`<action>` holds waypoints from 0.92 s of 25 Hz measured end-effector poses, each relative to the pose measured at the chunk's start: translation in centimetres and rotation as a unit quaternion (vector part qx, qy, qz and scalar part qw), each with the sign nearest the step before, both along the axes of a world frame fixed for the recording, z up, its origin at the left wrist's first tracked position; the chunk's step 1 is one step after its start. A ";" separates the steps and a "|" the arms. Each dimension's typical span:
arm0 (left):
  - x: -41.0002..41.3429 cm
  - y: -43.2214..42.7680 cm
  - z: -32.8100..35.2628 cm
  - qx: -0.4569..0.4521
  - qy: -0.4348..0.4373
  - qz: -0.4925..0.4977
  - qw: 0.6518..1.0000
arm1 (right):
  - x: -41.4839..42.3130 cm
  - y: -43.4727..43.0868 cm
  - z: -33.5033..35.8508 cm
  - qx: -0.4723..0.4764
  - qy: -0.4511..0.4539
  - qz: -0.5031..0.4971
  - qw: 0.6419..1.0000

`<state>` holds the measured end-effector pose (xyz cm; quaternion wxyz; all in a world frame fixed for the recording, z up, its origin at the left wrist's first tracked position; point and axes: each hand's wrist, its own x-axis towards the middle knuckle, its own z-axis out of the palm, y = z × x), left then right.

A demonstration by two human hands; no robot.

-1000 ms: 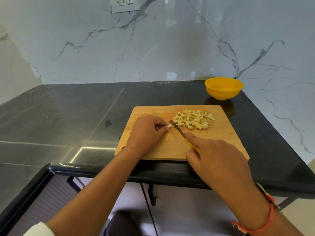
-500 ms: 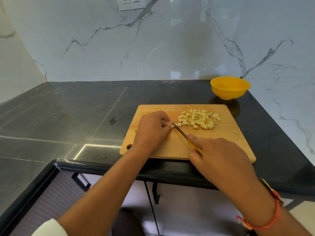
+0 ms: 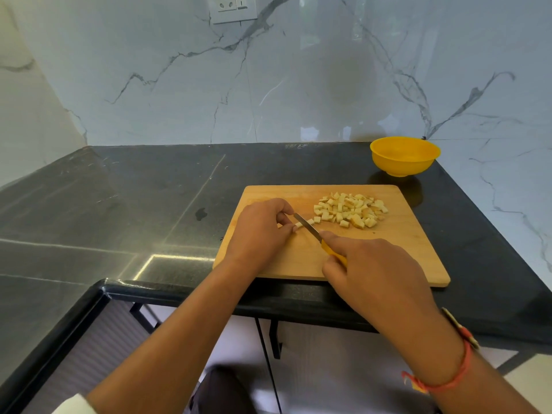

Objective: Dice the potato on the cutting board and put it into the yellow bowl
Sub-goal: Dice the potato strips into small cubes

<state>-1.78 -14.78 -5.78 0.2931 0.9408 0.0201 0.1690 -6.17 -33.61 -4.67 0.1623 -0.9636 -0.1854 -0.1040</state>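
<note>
A wooden cutting board [image 3: 403, 252] lies near the counter's front edge. A pile of diced potato [image 3: 351, 210] sits on its far right part. My left hand [image 3: 260, 231] pinches a small potato strip [image 3: 298, 225] against the board. My right hand [image 3: 376, 273] grips a yellow-handled knife [image 3: 307, 228], index finger along its spine, with the blade across the strip. One cut piece [image 3: 313, 221] lies just right of the blade. The yellow bowl [image 3: 404, 156] stands beyond the board's far right corner, and I see nothing in it.
The dark stone counter [image 3: 119, 204] stretches left of the board, with a small dark spot [image 3: 201, 213] on it. A marble wall with a socket [image 3: 231, 7] backs it. The counter's right edge runs just past the bowl.
The camera view has shifted slightly. The knife blade has come down across the strip, and a cut piece now lies right of the blade. Both hands stay in place.
</note>
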 end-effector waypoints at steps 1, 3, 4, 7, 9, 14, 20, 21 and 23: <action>0.0 0.0 -0.1 -0.005 0.001 0.004 1.000 | 0.1 0.2 -0.1 -0.004 0.004 0.004 1.000; 0.1 0.0 -0.1 -0.019 -0.001 0.012 1.000 | 0.3 0.3 -0.3 -0.015 0.007 0.009 1.000; 0.1 -0.1 -0.2 -0.026 -0.005 0.015 1.000 | 0.3 0.2 -0.3 -0.021 0.007 0.011 1.000; 0.0 -0.2 -0.2 -0.033 -0.012 0.020 0.999 | -0.1 -0.7 -0.3 -0.037 0.016 0.013 0.999; 0.0 -0.2 -0.3 -0.037 -0.015 0.019 0.999 | -0.9 -1.4 -0.2 -0.041 0.014 0.011 0.999; -0.5 0.1 -0.3 -0.035 -0.009 0.016 0.999 | -2.0 -1.8 0.2 0.003 -0.016 0.004 1.000; -1.0 0.2 0.0 -0.048 -0.017 0.026 0.998 | -0.6 0.2 -0.2 0.005 -0.011 0.026 1.000; -1.0 0.2 0.0 -0.048 -0.018 0.027 0.998 | -0.4 0.4 -0.3 0.003 -0.007 0.028 1.000; -1.0 0.1 -0.1 -0.046 -0.021 0.028 0.998 | -0.2 0.4 -0.3 0.000 0.003 0.032 0.999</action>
